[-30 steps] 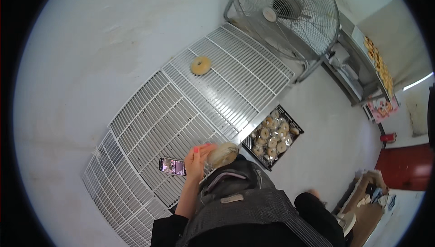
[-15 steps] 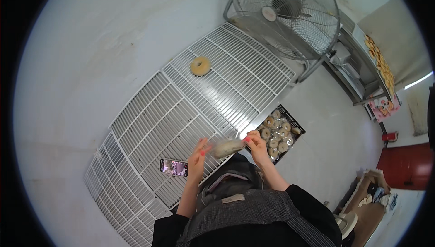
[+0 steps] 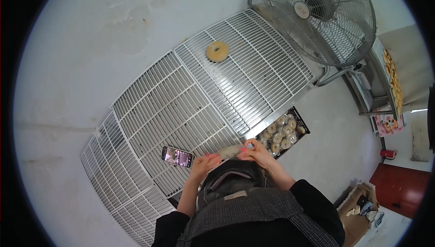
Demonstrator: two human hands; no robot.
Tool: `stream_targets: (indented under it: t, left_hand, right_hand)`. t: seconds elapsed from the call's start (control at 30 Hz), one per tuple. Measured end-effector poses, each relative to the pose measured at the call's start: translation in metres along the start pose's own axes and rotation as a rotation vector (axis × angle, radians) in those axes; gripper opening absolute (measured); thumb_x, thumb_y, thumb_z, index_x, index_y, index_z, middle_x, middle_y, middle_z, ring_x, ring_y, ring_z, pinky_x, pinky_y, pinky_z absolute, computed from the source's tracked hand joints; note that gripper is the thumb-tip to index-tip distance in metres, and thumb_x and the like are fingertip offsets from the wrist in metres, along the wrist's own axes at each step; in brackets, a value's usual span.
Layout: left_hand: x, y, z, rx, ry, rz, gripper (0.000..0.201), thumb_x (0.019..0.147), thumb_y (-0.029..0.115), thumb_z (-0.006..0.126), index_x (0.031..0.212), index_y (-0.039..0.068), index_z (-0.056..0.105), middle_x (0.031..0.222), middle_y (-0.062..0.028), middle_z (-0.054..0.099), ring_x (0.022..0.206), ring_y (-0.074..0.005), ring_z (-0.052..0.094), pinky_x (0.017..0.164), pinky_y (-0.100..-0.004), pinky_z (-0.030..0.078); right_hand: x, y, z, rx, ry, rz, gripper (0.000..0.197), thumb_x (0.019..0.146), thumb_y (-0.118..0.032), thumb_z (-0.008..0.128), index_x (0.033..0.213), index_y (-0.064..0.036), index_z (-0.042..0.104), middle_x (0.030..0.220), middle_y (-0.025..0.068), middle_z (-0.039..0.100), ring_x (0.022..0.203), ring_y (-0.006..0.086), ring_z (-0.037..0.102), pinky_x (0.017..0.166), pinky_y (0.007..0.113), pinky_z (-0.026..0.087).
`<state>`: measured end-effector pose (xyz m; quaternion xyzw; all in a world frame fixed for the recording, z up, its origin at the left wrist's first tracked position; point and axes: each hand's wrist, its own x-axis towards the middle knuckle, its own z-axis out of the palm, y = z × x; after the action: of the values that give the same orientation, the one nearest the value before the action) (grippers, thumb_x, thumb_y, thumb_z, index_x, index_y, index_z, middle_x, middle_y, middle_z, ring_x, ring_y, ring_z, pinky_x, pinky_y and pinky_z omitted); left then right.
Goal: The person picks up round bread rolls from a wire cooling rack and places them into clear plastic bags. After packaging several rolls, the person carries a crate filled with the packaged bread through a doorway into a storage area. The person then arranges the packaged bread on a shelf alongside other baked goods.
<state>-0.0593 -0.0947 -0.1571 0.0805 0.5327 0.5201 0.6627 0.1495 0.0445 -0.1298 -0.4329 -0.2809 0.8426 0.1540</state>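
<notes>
In front of my waist, at the near edge of the white wire racks (image 3: 167, 97), I hold a bagged bagel (image 3: 231, 152) in clear plastic. My left hand (image 3: 205, 167) pinches its left end, and my right hand (image 3: 257, 154) has its fingers closed on the right end. A phone (image 3: 177, 157) with a lit screen lies on the rack beside my left hand. Farther off on the rack sits one unwrapped bagel (image 3: 218, 51). Below the rack's right edge, several bagged bagels (image 3: 285, 143) fill a black crate (image 3: 302, 121).
A large metal fan (image 3: 319, 18) stands beyond the rack's far right corner. At the far right, a shelf tray holds several pastries (image 3: 393, 79). A red cabinet (image 3: 401, 188) and an open cardboard box (image 3: 358, 224) with cloths stand at the lower right.
My hands have come closer together around the bagged bagel, and it sits lower, nearer my body. The view has shifted, so the rack and fan appear farther right.
</notes>
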Motion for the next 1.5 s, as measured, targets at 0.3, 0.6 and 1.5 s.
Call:
stream_targets:
  t: [0.3,0.6,1.5]
  left_hand:
    - [0.086,-0.007,0.009,1.309,0.545,0.356,0.022,0.086,0.012,0.043,0.105,0.010,0.054,0.092,-0.0235,0.058,0.082,-0.0402,0.057,0.071,-0.0435,0.044]
    - [0.066,-0.007,0.057,1.402,0.071,0.916,0.013,0.084,0.018,0.051,0.085,0.005,0.051,0.086,-0.0118,0.056,0.068,-0.0318,0.056,0.065,-0.0419,0.046]
    - [-0.132,-0.018,0.043,0.672,0.011,-0.057,0.031,0.091,0.015,0.043,0.119,0.003,0.051,0.118,-0.0081,0.054,0.113,-0.0188,0.047,0.099,-0.0295,0.032]
  right_hand:
    - [0.098,0.047,-0.028,-1.218,0.416,-0.773,0.036,0.073,0.000,0.051,0.108,-0.0098,0.053,0.089,0.0164,0.061,0.075,0.0330,0.059,0.064,0.041,0.048]
    - [0.004,-0.017,-0.018,-1.607,0.209,-0.987,0.070,0.060,-0.051,0.069,0.116,-0.0149,0.050,0.111,0.0055,0.054,0.102,0.0249,0.052,0.098,0.044,0.028]
    - [0.288,-0.155,0.057,-1.640,0.526,-0.729,0.066,0.058,-0.030,0.077,0.116,-0.0195,0.047,0.133,0.0156,0.028,0.113,0.0436,0.035,0.089,0.044,0.040]
